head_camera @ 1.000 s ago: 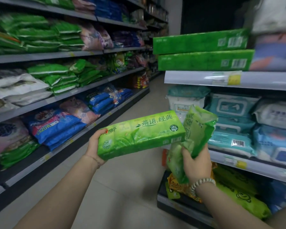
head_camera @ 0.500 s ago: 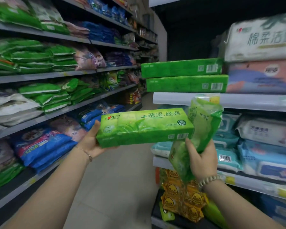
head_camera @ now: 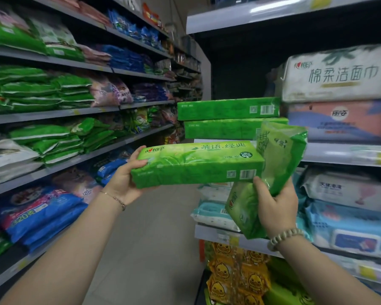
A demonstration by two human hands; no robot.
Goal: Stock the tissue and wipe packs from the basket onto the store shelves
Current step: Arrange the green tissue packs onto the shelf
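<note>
Fingers (head_camera: 141, 151) of the left hand (head_camera: 123, 181) clamp one tissue pack (head_camera: 196, 164), the right hand (head_camera: 277, 205) a second pack (head_camera: 282, 155). Neither is shelved; two matching packs (head_camera: 227, 108) are.

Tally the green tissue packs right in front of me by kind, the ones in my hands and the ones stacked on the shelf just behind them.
Straight packs stacked on the shelf: 2, upper pack, lower pack
Straight pack in the left hand: 1
Bent pack in the right hand: 1
Total: 4
</note>
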